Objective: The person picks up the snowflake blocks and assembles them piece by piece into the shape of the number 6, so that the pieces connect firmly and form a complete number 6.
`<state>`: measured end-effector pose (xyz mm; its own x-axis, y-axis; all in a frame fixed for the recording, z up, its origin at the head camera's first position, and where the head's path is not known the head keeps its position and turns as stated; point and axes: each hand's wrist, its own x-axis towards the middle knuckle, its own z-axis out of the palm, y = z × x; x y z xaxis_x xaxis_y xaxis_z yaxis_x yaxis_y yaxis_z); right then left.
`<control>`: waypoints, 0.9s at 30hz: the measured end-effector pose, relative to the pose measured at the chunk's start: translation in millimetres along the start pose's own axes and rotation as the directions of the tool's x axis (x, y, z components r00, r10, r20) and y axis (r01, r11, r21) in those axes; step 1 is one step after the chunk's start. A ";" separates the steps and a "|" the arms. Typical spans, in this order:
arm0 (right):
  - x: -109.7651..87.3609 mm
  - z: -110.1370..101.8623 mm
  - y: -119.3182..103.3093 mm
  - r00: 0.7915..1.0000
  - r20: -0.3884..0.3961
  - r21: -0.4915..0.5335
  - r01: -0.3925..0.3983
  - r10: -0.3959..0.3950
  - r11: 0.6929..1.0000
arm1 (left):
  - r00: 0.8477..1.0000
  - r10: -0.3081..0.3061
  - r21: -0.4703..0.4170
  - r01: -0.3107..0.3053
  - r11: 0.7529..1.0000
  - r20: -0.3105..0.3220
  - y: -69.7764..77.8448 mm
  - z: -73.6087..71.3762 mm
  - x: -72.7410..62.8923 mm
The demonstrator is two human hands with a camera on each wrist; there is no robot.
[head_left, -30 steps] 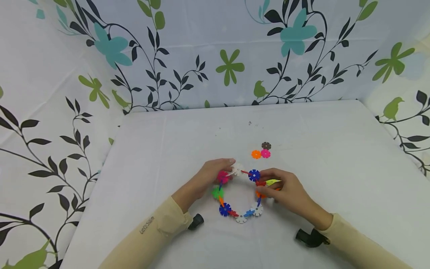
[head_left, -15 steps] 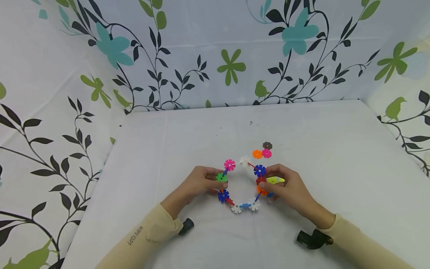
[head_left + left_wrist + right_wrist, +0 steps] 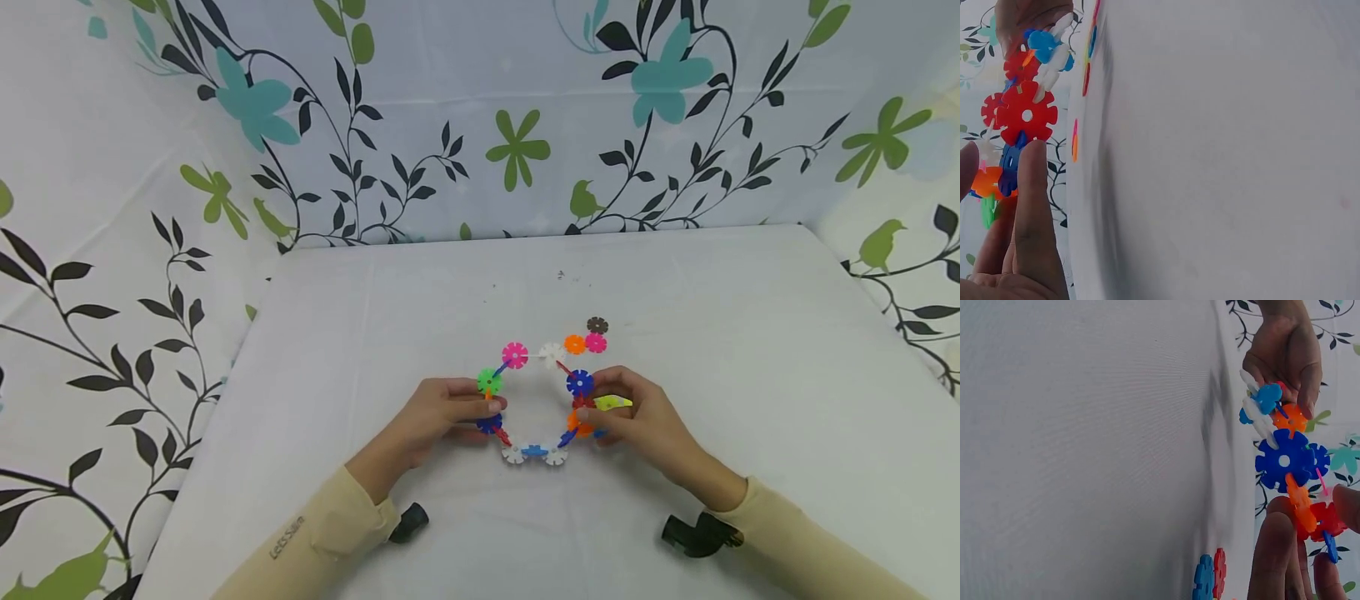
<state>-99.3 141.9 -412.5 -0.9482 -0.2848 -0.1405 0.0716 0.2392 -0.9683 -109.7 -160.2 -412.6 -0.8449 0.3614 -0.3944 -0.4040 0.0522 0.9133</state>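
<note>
Left hand (image 3: 435,419) and right hand (image 3: 647,423) pinching opposite sides of a colourful disc ring (image 3: 514,356), white table (image 3: 375,321) below

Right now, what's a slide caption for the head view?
Left hand and right hand hold a ring of multicoloured notched plastic discs over a white tabletop.

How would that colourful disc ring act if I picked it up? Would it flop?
The ring of notched discs is probably light, since its discs look thin. It's likely fairly stiff, making an open loop between the left hand and right hand. Tugging might pop it apart, as discs join at slots.
</note>
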 end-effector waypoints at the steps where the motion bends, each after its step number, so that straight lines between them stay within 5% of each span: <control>1: 0.1 -0.4 1.1 1.000 0.013 -0.006 0.002 -0.002 1.000 | 1.000 0.003 0.000 -0.003 1.000 -0.003 -0.2 -0.9 -0.3; 11: 0.0 -18.2 7.6 0.997 0.064 -0.160 0.052 -0.042 0.986 | 1.000 0.019 0.036 -0.018 0.999 -0.014 -2.5 -8.3 -1.8; 22: -0.2 -55.5 3.3 0.981 -0.101 -0.222 0.140 -0.166 0.965 | 0.999 0.010 0.049 -0.008 0.999 -0.042 -2.3 -16.4 -5.0; 27: 4.6 -70.4 4.3 0.968 -0.200 -0.212 0.108 -0.151 0.971 | 0.998 0.014 0.103 -0.007 0.995 -0.067 -2.7 -20.5 -4.7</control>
<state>-125.2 207.0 -402.7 -0.9906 -0.1265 0.0513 -0.0982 0.3989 -0.9117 -111.7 -181.2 -415.3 -0.8717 0.2993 -0.3880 -0.3600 0.1459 0.9215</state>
